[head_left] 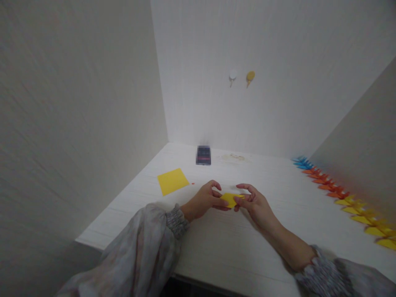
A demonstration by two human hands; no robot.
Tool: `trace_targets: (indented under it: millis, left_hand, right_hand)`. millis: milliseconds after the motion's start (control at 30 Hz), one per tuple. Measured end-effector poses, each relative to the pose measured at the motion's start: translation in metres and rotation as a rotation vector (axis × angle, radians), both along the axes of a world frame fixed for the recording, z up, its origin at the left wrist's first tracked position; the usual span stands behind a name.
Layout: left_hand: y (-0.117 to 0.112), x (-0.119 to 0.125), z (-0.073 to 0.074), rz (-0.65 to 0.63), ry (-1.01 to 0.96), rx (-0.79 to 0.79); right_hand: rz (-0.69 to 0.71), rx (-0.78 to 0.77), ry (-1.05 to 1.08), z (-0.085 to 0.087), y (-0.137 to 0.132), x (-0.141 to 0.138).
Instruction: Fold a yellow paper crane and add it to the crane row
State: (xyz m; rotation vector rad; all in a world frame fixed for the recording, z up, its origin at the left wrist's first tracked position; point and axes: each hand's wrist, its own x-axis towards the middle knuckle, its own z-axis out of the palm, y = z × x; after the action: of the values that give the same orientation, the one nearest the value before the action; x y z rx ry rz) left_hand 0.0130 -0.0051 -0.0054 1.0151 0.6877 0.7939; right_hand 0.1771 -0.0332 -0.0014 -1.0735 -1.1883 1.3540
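A small folded piece of yellow origami paper is held up between both hands, above the white table. My left hand pinches its left end, thumb in front and fingers behind. At the right end, my right hand grips it with thumb and fingertips, its index finger raised and curved. Parts of the folded paper are covered by the fingers. To the left of my left hand lies a flat sheet of yellow paper, with a tiny orange scrap close to its right corner.
Along the right side of the table runs a row of folded paper figures, blue, orange and yellow. A dark, blurred-out object sits near the back wall. Two hooks, white and yellow, are on that wall.
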Motion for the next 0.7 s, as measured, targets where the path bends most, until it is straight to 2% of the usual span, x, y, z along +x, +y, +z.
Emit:
trace_targets:
  millis: [167, 333, 500, 700]
  left_hand:
    - [-0.0002, -0.0021, 0.0004, -0.047, 0.009, 0.011]
    - [-0.0004, -0.0028, 0.0028, -0.099, -0.026, 0.017]
    - [-0.0005, -0.0012, 0.0029, -0.049, -0.018, -0.023]
    - [0.0022, -0.0019, -0.0038, -0.061, 0.031, -0.046]
  right_hand:
    - [0.039, -0.014, 0.006, -0.0012, 0.0004, 0.0037]
    - [-0.012, -0.001, -0.035, -0.0020, 0.0006, 0.0045]
    - [-0.037, -0.022, -0.033, 0.0003, 0.0025, 0.0039]
    - [0.130, -0.045, -0.050, -0.0042, 0.0064, 0.0100]
